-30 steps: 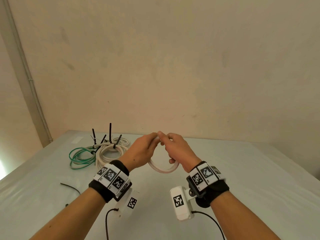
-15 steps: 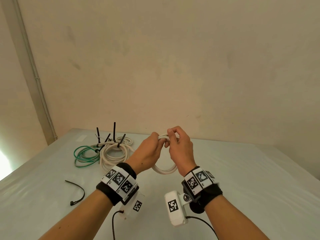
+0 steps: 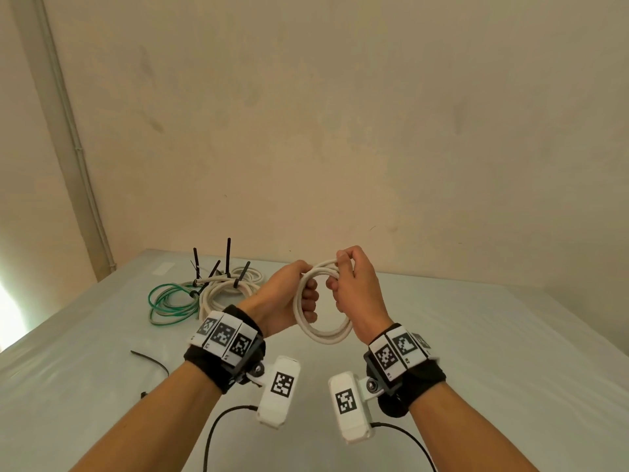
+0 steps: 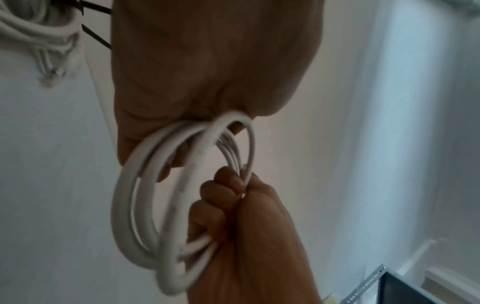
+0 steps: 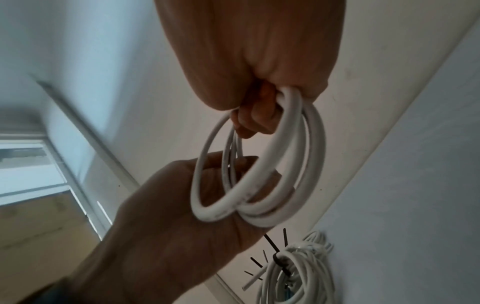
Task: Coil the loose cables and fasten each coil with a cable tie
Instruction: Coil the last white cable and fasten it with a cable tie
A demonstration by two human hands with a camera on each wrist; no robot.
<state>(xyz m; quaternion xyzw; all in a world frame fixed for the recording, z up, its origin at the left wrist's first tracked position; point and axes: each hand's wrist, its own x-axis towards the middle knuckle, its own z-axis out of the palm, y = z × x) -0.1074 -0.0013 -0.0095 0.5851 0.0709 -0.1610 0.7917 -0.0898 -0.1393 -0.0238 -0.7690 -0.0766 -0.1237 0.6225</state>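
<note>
Above the table I hold a small white cable coil (image 3: 323, 332) of several loops between both hands. My left hand (image 3: 289, 298) grips its left side, fingers curled through the ring. My right hand (image 3: 354, 284) pinches the top strands and curls round the right side. In the left wrist view, the coil (image 4: 135, 205) runs from my left hand (image 4: 207, 82) down to my right hand (image 4: 246, 226). The right wrist view shows the coil (image 5: 306, 164) hanging from my right hand (image 5: 259, 61) into my left palm (image 5: 168, 216). No tie shows on this coil.
At the back left of the grey table (image 3: 476, 352) lie white coils (image 3: 224, 291) with black ties sticking up and a green coil (image 3: 170, 301). A loose black cable tie (image 3: 149, 361) lies at the left. A beige wall stands close behind.
Both hands have drawn nearer to me with the coil. My left hand has slid from the top to the coil's left side. The right hand still pinches the top.
</note>
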